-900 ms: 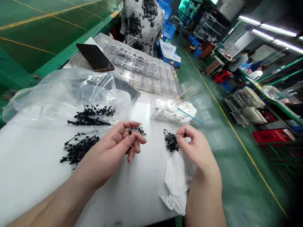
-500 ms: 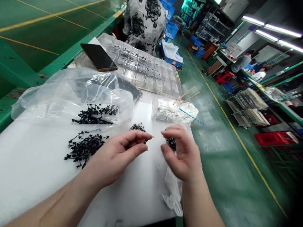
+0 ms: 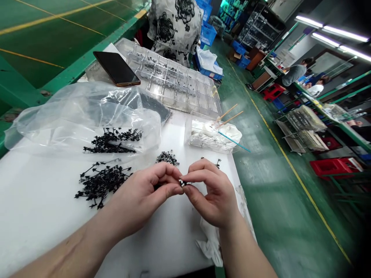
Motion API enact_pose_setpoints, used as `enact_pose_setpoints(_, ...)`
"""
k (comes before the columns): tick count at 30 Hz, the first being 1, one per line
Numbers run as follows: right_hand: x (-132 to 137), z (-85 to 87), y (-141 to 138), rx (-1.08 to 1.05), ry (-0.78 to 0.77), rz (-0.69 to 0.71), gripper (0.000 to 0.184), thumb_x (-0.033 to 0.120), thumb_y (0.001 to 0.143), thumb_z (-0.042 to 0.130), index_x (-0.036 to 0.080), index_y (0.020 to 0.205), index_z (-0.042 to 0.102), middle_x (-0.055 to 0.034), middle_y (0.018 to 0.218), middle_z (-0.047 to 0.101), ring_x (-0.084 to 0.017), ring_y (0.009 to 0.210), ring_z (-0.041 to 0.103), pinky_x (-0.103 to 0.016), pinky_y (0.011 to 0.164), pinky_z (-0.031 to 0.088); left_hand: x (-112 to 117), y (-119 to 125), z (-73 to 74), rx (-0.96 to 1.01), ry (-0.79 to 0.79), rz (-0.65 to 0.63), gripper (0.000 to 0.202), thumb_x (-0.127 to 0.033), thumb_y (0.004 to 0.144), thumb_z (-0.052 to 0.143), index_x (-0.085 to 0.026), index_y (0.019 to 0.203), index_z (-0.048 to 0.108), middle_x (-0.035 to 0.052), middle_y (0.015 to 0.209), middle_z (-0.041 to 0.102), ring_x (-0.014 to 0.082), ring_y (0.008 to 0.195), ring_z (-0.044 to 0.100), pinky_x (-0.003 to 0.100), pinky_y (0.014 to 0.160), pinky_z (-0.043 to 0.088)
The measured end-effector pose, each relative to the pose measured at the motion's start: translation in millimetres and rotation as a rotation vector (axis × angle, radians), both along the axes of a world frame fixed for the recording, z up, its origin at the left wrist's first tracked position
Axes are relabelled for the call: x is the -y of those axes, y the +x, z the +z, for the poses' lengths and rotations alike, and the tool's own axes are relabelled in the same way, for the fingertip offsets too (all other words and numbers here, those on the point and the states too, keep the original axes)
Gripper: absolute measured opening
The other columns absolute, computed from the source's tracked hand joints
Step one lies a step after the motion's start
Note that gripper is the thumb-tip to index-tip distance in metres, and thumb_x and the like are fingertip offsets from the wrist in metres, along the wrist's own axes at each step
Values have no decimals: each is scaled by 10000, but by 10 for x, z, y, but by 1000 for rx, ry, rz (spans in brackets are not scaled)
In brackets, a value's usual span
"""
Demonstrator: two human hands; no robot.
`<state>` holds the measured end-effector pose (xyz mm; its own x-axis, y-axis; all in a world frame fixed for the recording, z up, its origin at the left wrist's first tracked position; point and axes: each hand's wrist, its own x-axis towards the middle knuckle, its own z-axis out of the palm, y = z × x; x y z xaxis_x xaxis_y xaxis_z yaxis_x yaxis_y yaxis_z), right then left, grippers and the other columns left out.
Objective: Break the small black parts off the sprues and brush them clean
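Note:
My left hand (image 3: 145, 191) and my right hand (image 3: 214, 193) meet above the white tabletop (image 3: 171, 239), thumbs and forefingers pinched. A small black part (image 3: 183, 182) shows between the touching fingertips; much of it is covered. Just beyond my left fingers lies a heap of small ring-shaped pieces (image 3: 167, 157). Some black pieces (image 3: 218, 163) peek out behind my right hand. Left of my left hand is a tangled pile of black branched plastic parts (image 3: 100, 183). A second bunch of such parts (image 3: 114, 141) lies at the mouth of a clear plastic bag (image 3: 78, 112).
A clear compartment tray (image 3: 176, 83) with tiny parts and a phone (image 3: 117, 69) occupy the far end. A clear box (image 3: 199, 133) holds white cloth and thin sticks. A crumpled white cloth (image 3: 211, 243) hangs at the near right edge. A person in a floral shirt (image 3: 176, 31) sits beyond.
My hands have come together, my right hand moving left until its fingertips meet those of my left. The small black part now shows between them. The view has shifted slightly.

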<state>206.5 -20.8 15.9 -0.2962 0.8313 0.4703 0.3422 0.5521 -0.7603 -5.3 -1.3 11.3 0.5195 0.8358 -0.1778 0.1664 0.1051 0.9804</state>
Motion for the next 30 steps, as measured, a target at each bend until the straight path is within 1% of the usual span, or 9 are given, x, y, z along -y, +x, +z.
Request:
enact_pose_setpoints(4, 11, -15, 13, -24, -10, 0, 241, 90, 912, 736, 226, 1109, 761, -24, 954, 682, -135, 884, 660, -286, 771, 554, 11, -1, 8, -11, 74, -38, 106, -332, 1008, 647, -288, 1003, 744, -71, 874, 792, 136, 814, 710, 237, 753, 501)
enact_pose_setpoints(6, 17, -28, 26, -36, -25, -3, 268, 85, 918, 727, 245, 1130, 759, -21, 962, 689, -140, 890, 657, -298, 776, 552, 19, 1, 5, -24, 112, -43, 120, -334, 1009, 639, -285, 974, 744, -68, 856, 772, 136, 794, 694, 235, 728, 496)
enact_pose_setpoints(9, 26, -49, 34, -64, -39, -17, 310, 77, 920, 716, 274, 1158, 748, -18, 986, 697, -152, 905, 654, -318, 788, 548, 30, 11, 6, -61, 163, -48, 140, -338, 1017, 619, -263, 932, 702, -62, 790, 706, 135, 724, 635, 240, 663, 468)
enact_pose_setpoints(12, 39, -52, 28, -80, -52, -18, 310, 77, 917, 714, 277, 1151, 744, -16, 986, 698, -155, 907, 652, -323, 793, 546, 41, 18, 6, -77, 209, -47, 156, -333, 1038, 584, -251, 929, 660, -60, 757, 648, 132, 681, 584, 244, 621, 441)
enact_pose_setpoints(17, 60, -27, 19, -65, -49, 0, 301, 98, 921, 716, 273, 1164, 744, -23, 994, 691, -155, 908, 656, -322, 794, 554, 59, 17, 1, -92, 241, -55, 181, -352, 1078, 529, -241, 979, 632, -51, 774, 643, 134, 685, 584, 249, 624, 443)
enact_pose_setpoints(19, 60, -20, 15, -55, -30, 1, 316, 120, 914, 737, 278, 1188, 743, -34, 1013, 684, -167, 918, 659, -334, 798, 564, 70, 21, 7, -98, 267, -62, 176, -324, 1084, 513, -233, 982, 625, -50, 769, 638, 131, 681, 584, 247, 623, 439)
enact_pose_setpoints(23, 46, -23, -8, -8, 11, 19, 328, 160, 884, 788, 271, 1189, 743, -47, 1022, 675, -182, 917, 664, -343, 785, 581, 96, 37, 18, -104, 361, -68, 170, -215, 1066, 481, -217, 963, 616, -40, 793, 647, 121, 691, 597, 240, 637, 436)
enact_pose_setpoints(26, 45, -37, -20, -20, -16, -13, 299, 130, 895, 759, 268, 1159, 739, -35, 987, 677, -173, 896, 660, -331, 775, 566, 102, 42, 20, -113, 386, -60, 166, -218, 1065, 492, -217, 954, 615, -38, 794, 646, 120, 694, 594, 236, 639, 437)
enact_pose_setpoints(30, 65, -64, -5, -102, -71, -94, 290, 100, 932, 691, 278, 1157, 738, -28, 976, 674, -164, 884, 640, -322, 771, 538, 101, 44, 32, -120, 382, -63, 160, -247, 1073, 507, -225, 961, 619, -37, 803, 657, 126, 702, 595, 241, 653, 438)
